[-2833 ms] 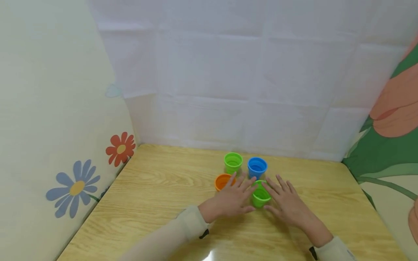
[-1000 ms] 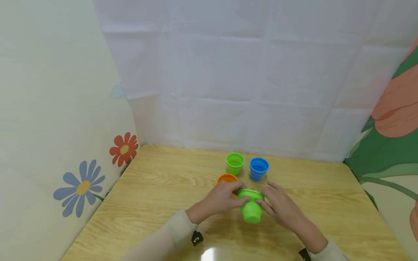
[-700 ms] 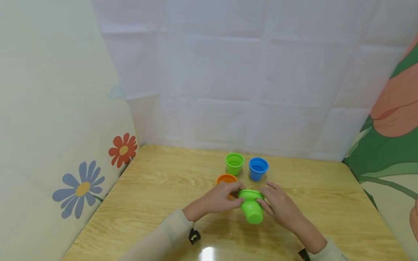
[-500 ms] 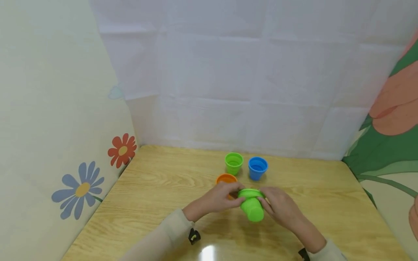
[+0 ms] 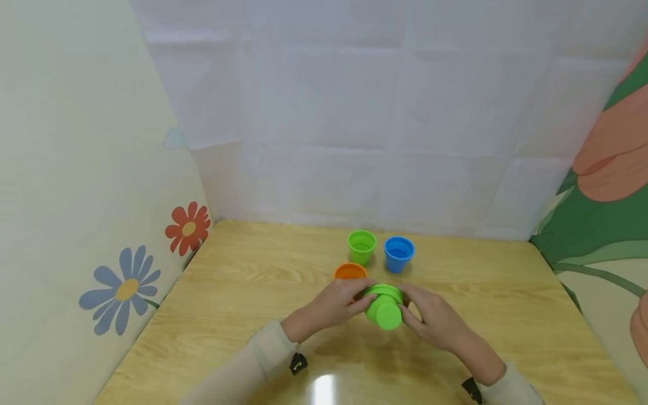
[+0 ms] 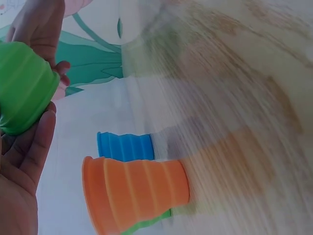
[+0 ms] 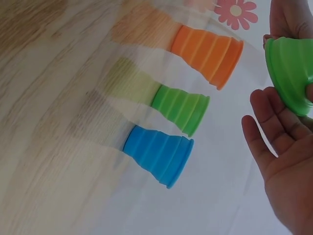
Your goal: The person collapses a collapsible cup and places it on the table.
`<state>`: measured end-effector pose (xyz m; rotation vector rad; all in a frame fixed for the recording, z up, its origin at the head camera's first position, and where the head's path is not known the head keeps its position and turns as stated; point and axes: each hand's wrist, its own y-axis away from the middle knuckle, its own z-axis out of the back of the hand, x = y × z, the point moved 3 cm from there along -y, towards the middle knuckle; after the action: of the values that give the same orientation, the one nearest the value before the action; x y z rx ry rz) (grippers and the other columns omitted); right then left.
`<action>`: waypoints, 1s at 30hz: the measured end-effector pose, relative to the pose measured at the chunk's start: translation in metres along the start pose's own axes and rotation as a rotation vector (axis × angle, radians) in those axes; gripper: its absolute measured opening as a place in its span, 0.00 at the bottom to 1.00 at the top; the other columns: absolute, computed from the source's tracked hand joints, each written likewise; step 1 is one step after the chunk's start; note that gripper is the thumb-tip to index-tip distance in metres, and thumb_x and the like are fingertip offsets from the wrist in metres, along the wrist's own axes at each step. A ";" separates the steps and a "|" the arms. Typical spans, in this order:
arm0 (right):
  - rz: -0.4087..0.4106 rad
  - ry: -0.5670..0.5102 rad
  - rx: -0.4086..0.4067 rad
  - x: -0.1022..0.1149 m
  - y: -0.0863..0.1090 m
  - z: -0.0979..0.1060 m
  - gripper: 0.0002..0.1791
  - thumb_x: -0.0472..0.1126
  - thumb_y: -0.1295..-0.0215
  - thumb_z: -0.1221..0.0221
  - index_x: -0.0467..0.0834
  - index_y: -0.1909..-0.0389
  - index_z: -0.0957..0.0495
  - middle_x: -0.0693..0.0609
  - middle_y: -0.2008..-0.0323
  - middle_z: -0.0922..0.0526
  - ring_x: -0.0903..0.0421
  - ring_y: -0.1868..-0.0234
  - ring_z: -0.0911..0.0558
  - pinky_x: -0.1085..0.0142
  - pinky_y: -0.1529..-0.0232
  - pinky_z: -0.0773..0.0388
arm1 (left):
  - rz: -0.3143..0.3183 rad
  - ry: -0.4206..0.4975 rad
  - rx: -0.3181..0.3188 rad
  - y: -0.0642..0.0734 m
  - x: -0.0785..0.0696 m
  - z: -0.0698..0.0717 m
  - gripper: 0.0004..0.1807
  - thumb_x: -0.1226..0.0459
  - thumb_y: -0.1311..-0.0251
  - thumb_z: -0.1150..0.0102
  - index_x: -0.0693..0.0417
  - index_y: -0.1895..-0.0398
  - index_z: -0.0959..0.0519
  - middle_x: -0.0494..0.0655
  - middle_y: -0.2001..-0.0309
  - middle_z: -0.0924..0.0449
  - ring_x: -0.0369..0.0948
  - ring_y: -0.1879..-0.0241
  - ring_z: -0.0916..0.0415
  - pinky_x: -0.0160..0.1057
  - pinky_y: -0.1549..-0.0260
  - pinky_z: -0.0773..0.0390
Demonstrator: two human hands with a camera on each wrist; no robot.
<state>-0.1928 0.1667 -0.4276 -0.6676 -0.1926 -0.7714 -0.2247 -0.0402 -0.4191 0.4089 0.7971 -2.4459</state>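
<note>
Both my hands hold a green ribbed collapsible cup (image 5: 387, 315) above the table, tilted so its round base faces the head camera. My left hand (image 5: 326, 306) pinches the left of its rim, thumb on the near side and fingers behind. On the right, my right hand (image 5: 436, 319) grips the rim in the same way. Both wrist views show the cup's stepped side, green in the left (image 6: 24, 88) and right views; there the held cup (image 7: 291, 73) is off the tabletop. The inside of this cup is hidden.
Close behind my left hand stands an orange cup (image 5: 349, 271), partly covered by it. Farther back are a second green cup (image 5: 361, 247) and a blue cup (image 5: 399, 254), both upright. A white sheet (image 5: 324, 140) hangs behind the wooden table (image 5: 243, 270).
My hands were spread around the green cup on the table; they now grip it in the air. Over the last second its base has swung up toward the head camera. The other cups stay put.
</note>
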 end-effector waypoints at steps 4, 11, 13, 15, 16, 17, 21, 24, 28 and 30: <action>-0.008 -0.039 -0.007 -0.001 -0.004 0.001 0.17 0.35 0.40 0.41 0.49 0.50 0.28 0.66 0.70 0.28 0.70 0.71 0.29 0.75 0.73 0.28 | 0.026 0.073 0.016 0.001 0.001 0.000 0.17 0.57 0.32 0.52 0.54 0.45 0.27 0.42 0.59 0.21 0.30 0.65 0.26 0.23 0.65 0.24; 0.025 -0.026 -0.072 -0.002 -0.005 0.001 0.19 0.32 0.43 0.39 0.47 0.50 0.26 0.64 0.70 0.27 0.69 0.70 0.30 0.75 0.73 0.28 | 0.042 0.329 0.035 0.004 0.005 -0.003 0.18 0.65 0.37 0.46 0.53 0.43 0.30 0.44 0.52 0.23 0.34 0.57 0.23 0.27 0.61 0.21; 0.037 -0.008 -0.094 -0.002 -0.004 0.001 0.20 0.31 0.45 0.38 0.45 0.50 0.25 0.64 0.68 0.26 0.69 0.70 0.29 0.74 0.72 0.27 | 0.026 0.352 0.039 0.004 0.005 -0.004 0.20 0.68 0.39 0.44 0.54 0.43 0.30 0.44 0.52 0.24 0.35 0.57 0.23 0.27 0.59 0.21; 0.050 0.005 -0.114 -0.003 -0.003 0.001 0.20 0.30 0.45 0.38 0.45 0.51 0.24 0.63 0.68 0.25 0.69 0.70 0.28 0.74 0.71 0.26 | 0.023 0.351 0.041 0.005 0.005 -0.006 0.21 0.70 0.41 0.43 0.53 0.43 0.30 0.43 0.52 0.24 0.35 0.57 0.23 0.27 0.59 0.22; 0.056 0.010 -0.123 -0.002 -0.003 0.000 0.20 0.30 0.46 0.38 0.45 0.51 0.24 0.63 0.67 0.24 0.69 0.69 0.28 0.74 0.71 0.26 | 0.026 0.350 0.041 0.005 0.005 -0.006 0.21 0.70 0.41 0.43 0.53 0.43 0.30 0.43 0.52 0.24 0.34 0.56 0.23 0.27 0.58 0.22; 0.060 0.011 -0.130 -0.003 -0.003 0.000 0.20 0.30 0.45 0.38 0.45 0.50 0.24 0.62 0.67 0.24 0.69 0.69 0.28 0.75 0.71 0.26 | 0.032 0.349 0.039 0.005 0.005 -0.006 0.21 0.69 0.40 0.43 0.52 0.44 0.30 0.42 0.52 0.24 0.34 0.56 0.23 0.27 0.58 0.22; 0.085 -0.004 -0.159 -0.003 -0.003 0.000 0.22 0.30 0.46 0.39 0.45 0.49 0.24 0.62 0.66 0.23 0.68 0.69 0.27 0.76 0.70 0.26 | 0.040 0.326 0.017 0.005 0.001 -0.003 0.19 0.68 0.40 0.43 0.53 0.45 0.29 0.42 0.54 0.24 0.33 0.56 0.24 0.26 0.59 0.22; 0.081 -0.033 -0.167 -0.002 -0.003 -0.001 0.24 0.30 0.46 0.39 0.45 0.46 0.26 0.61 0.66 0.23 0.67 0.68 0.26 0.73 0.68 0.25 | 0.040 0.302 -0.002 0.005 -0.001 -0.002 0.18 0.69 0.40 0.43 0.54 0.46 0.29 0.43 0.54 0.23 0.33 0.57 0.24 0.25 0.61 0.22; 0.036 -0.110 -0.120 -0.001 -0.002 -0.002 0.26 0.32 0.43 0.39 0.45 0.42 0.30 0.59 0.62 0.21 0.66 0.65 0.22 0.68 0.63 0.22 | 0.057 0.265 -0.036 0.006 0.000 -0.002 0.18 0.69 0.41 0.44 0.55 0.47 0.28 0.44 0.54 0.22 0.33 0.59 0.24 0.25 0.63 0.22; 0.016 -0.144 -0.095 0.000 -0.002 -0.003 0.27 0.33 0.41 0.39 0.45 0.40 0.32 0.58 0.60 0.20 0.65 0.63 0.21 0.67 0.61 0.21 | 0.057 0.256 -0.053 0.006 0.000 -0.002 0.18 0.69 0.41 0.44 0.55 0.47 0.27 0.44 0.55 0.22 0.33 0.60 0.23 0.25 0.63 0.22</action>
<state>-0.1941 0.1642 -0.4290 -0.8146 -0.2825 -0.7213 -0.2212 -0.0431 -0.4229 0.7252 0.9387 -2.3427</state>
